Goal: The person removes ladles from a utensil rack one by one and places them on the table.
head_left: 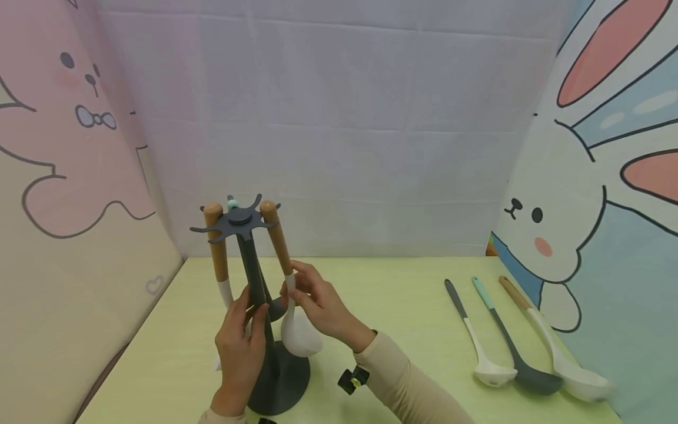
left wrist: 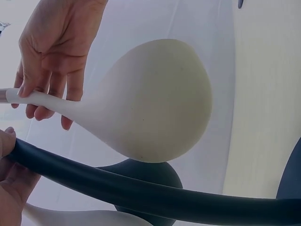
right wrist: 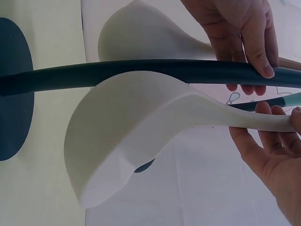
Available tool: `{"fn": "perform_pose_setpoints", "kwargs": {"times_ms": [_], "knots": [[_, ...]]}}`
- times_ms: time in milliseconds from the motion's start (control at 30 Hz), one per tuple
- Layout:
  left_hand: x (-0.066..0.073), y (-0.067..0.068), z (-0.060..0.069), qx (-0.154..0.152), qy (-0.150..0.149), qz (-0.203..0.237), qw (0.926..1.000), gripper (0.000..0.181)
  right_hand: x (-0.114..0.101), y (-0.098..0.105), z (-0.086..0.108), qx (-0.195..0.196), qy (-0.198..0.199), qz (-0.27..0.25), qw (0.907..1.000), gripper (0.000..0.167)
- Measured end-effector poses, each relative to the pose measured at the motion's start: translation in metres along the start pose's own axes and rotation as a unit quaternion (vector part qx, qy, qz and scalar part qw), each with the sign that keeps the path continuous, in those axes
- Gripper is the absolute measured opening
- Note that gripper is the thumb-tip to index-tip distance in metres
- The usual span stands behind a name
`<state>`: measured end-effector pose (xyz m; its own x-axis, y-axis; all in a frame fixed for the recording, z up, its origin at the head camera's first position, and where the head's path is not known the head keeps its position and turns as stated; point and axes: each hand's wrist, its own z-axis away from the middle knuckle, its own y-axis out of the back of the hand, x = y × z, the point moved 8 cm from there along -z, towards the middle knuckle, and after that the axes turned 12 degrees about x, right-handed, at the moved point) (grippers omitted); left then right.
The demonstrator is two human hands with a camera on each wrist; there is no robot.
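A dark rack (head_left: pixel 241 217) with curved hooks stands at the left of the table on a round base. My left hand (head_left: pixel 241 347) grips its dark pole (right wrist: pixel 141 70) at mid-height. From a right-side hook hangs a white ladle (head_left: pixel 301 335) with a wooden handle; my right hand (head_left: pixel 323 303) pinches its white neck just below the wood. In the left wrist view the ladle bowl (left wrist: pixel 155 101) faces the camera, with the right hand (left wrist: pixel 63 52) at its neck. Another wooden-handled utensil (head_left: pixel 217 247) hangs on the left, and a dark utensil with a mint handle (right wrist: pixel 291 100) hangs behind.
Three ladles lie side by side at the right of the table (head_left: pixel 392 294): a small white one with a grey handle (head_left: pixel 489 372), a dark one with a mint handle (head_left: pixel 535 380), and a white one with a wooden handle (head_left: pixel 582 380). Printed cloths surround the table.
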<state>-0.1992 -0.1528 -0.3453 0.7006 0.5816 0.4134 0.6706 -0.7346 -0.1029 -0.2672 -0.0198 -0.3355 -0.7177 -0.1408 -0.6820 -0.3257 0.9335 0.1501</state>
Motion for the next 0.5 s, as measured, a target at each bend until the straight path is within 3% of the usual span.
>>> {"fn": "perform_pose_setpoints", "kwargs": {"times_ms": [200,500], "knots": [[-0.0003,-0.0002,-0.0012,-0.012,0.027,0.007,0.9995,0.048,-0.0021,0.0031,-0.0016,0.002,0.025,0.008,0.9997,0.045],[-0.0003,0.0003,-0.0027,-0.017,0.024,0.013,0.9995,0.049,-0.0044,0.0054,-0.0068,0.006,0.047,0.018,0.9987,0.044]]}}
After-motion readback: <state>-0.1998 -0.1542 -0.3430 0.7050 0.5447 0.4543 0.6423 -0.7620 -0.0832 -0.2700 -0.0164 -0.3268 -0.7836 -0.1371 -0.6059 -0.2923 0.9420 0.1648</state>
